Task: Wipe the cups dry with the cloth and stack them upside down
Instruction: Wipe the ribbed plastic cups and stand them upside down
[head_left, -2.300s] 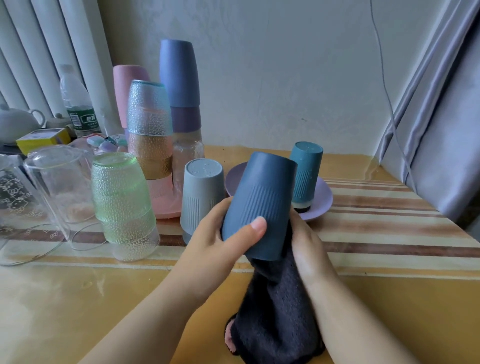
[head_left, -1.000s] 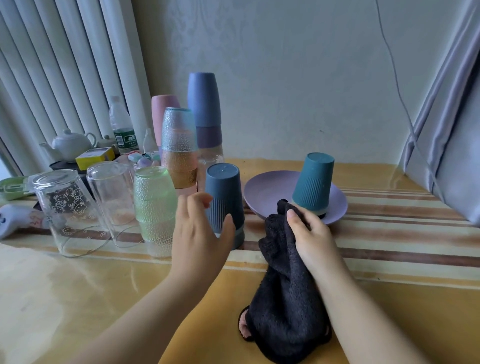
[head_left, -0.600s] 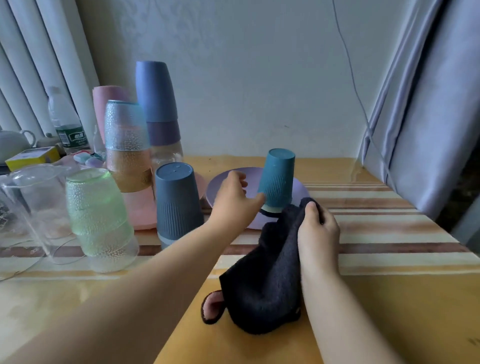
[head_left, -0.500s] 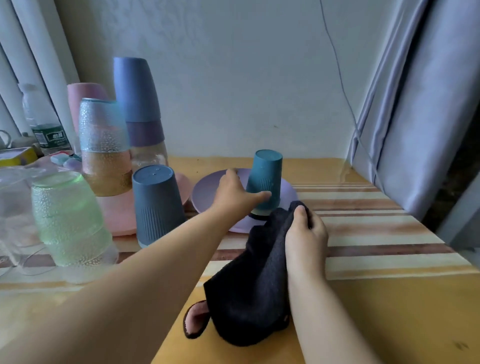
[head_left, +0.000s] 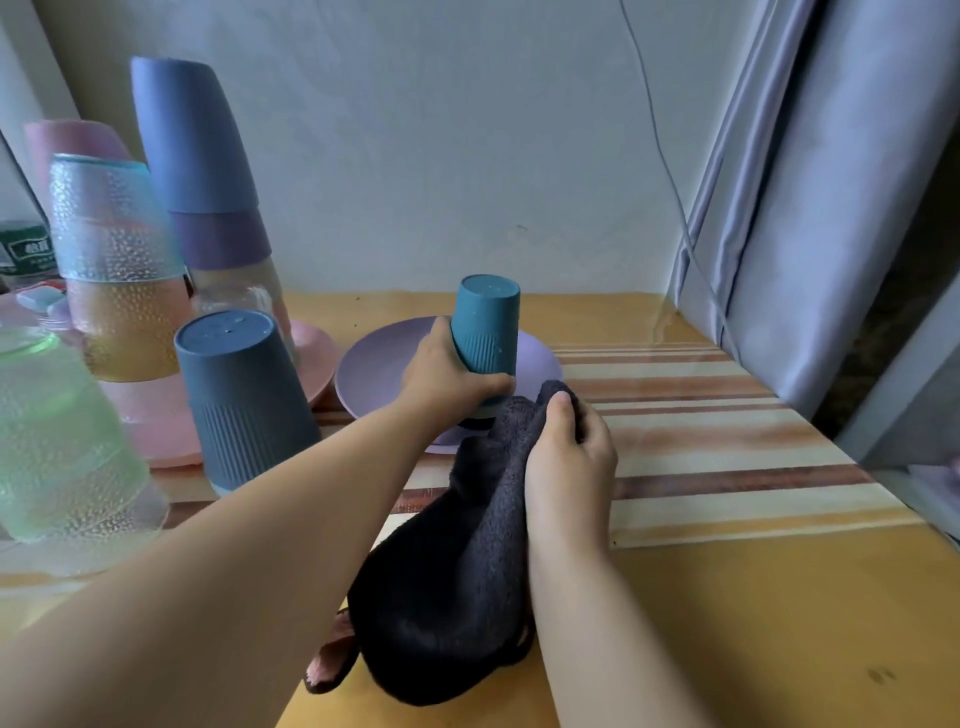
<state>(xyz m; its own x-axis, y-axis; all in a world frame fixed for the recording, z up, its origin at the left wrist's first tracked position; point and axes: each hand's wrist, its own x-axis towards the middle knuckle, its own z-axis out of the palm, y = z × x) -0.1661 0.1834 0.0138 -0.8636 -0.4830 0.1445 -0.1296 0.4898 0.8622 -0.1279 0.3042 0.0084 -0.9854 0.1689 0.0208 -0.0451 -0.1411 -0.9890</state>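
The left hand (head_left: 447, 376) wraps its grip round the lower ribbed wall of the upside-down teal plastic cup (head_left: 485, 325) on the lilac plate (head_left: 379, 374). The right hand (head_left: 569, 452) pinches the dark terry cloth (head_left: 457, 561), which trails onto the table (head_left: 727, 597). A wet wall could let the cup slip; a careless swing risks toppling the inverted slate-blue ribbed cup (head_left: 244, 395) or the tall stacks (head_left: 202, 171) just beside.

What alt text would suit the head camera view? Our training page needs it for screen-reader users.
A person's left hand grips an upside-down teal cup on a purple plate, while the right hand holds a dark cloth beside it. To the left stand a dark blue cup and stacks of inverted cups on a striped table.
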